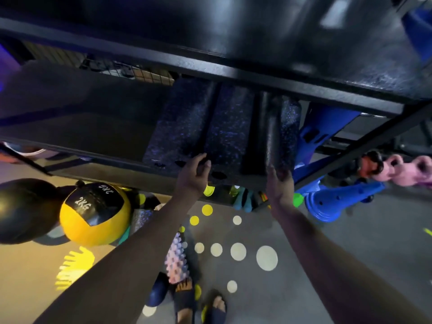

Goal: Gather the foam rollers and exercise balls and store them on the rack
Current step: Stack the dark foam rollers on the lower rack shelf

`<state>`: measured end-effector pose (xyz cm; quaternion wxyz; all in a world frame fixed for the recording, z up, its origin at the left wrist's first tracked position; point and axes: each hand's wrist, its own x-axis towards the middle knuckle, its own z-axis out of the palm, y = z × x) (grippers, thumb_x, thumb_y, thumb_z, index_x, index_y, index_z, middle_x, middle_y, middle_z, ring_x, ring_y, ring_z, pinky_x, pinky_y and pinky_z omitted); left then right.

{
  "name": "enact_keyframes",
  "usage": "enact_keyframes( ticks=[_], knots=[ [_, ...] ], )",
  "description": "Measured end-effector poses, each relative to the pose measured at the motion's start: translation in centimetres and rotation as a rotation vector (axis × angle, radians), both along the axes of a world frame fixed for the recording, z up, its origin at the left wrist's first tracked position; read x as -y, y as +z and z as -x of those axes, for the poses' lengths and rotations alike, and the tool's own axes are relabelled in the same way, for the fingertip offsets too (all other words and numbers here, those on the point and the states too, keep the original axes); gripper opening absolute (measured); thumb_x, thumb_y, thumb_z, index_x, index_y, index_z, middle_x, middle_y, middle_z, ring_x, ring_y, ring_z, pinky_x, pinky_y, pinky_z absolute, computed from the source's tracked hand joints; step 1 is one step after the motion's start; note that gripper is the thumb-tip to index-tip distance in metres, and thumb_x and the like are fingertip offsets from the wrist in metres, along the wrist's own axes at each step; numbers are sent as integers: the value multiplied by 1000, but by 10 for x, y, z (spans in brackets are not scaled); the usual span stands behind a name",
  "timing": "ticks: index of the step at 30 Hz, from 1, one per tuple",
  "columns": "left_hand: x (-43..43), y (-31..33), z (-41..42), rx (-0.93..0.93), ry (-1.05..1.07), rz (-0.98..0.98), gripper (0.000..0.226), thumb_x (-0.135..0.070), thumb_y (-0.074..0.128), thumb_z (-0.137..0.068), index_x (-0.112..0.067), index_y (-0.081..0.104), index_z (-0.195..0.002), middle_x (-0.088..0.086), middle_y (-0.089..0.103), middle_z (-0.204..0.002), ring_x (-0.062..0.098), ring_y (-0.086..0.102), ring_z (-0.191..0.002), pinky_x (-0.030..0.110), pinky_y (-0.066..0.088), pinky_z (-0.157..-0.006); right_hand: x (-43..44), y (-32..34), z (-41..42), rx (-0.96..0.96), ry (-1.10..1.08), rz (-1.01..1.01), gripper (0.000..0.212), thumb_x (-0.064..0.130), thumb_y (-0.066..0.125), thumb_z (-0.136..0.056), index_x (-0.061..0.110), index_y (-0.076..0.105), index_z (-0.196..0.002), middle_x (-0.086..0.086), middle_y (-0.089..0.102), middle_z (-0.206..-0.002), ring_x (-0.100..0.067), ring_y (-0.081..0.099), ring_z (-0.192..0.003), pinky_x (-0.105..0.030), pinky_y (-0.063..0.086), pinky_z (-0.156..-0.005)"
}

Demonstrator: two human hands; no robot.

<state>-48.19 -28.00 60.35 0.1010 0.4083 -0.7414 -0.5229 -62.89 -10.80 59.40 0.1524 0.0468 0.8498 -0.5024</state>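
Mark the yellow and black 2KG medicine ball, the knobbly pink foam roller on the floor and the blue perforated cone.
Yellow and black 2KG medicine ball [94, 215]: head view, black centre panel.
Knobbly pink foam roller [177, 260]: head view, studded side.
Blue perforated cone [343, 195]: head view, tapered wall.

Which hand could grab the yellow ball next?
Probably the left hand: the yellow ball sits on its side, lower left, while the right hand touches a foam roller farther away on the rack.
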Motion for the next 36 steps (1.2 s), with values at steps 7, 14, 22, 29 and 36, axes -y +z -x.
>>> enact_keyframes(
  ticks=[7, 14, 22, 29, 36],
  knots=[
    [19, -25, -45, 230, -96, -70, 50, -21, 57, -102, -14, 44, -151, 10, 52, -150, 23, 53, -134, 28, 39, -107, 34, -12, -59, -16, 367, -142, 27, 26, 61, -100, 4, 65, -115, -13, 70, -114, -28, 65, -106, -27, 39, -79],
    [38, -51, -60, 123, -105, -101, 59, -25, 61, -94, -13, 46, -150, 15, 52, -150, 16, 56, -132, 29, 41, -113, 71, -29, -77, 22, 548, -173, 45, 39, 55, -101, 23, 52, -143, 2, 68, -130, -21, 59, -125, -25, 40, -91],
    [52, -98, -70, -98, -78, -180, 53, 11, 53, -95, -10, 55, -144, 0, 42, -156, 9, 42, -141, 30, 30, -121, 104, -84, -74, -65, 979, -428, 117, 44, 82, -81, 15, 4, -163, -8, 5, -171, -27, 16, -155, -33, 19, -122],
    [52, -100, -63, -350, 89, -314, 47, 9, 52, -85, -13, 68, -123, 9, 61, -130, 10, 61, -115, 37, 39, -115, 120, -93, -69, -211, 663, -342, 68, 15, 59, -94, 13, 30, -156, -14, 35, -159, -34, 40, -142, -38, 36, -111],
    [27, -156, -193, -154, 527, -334, 21, -11, 52, -93, -25, 67, -96, 6, 71, -98, 28, 68, -91, 43, 51, -83, 86, -153, -169, -373, 663, -233, 18, 1, 61, -79, 6, 58, -96, -18, 56, -101, -39, 57, -90, -45, 48, -82]
  ],
)
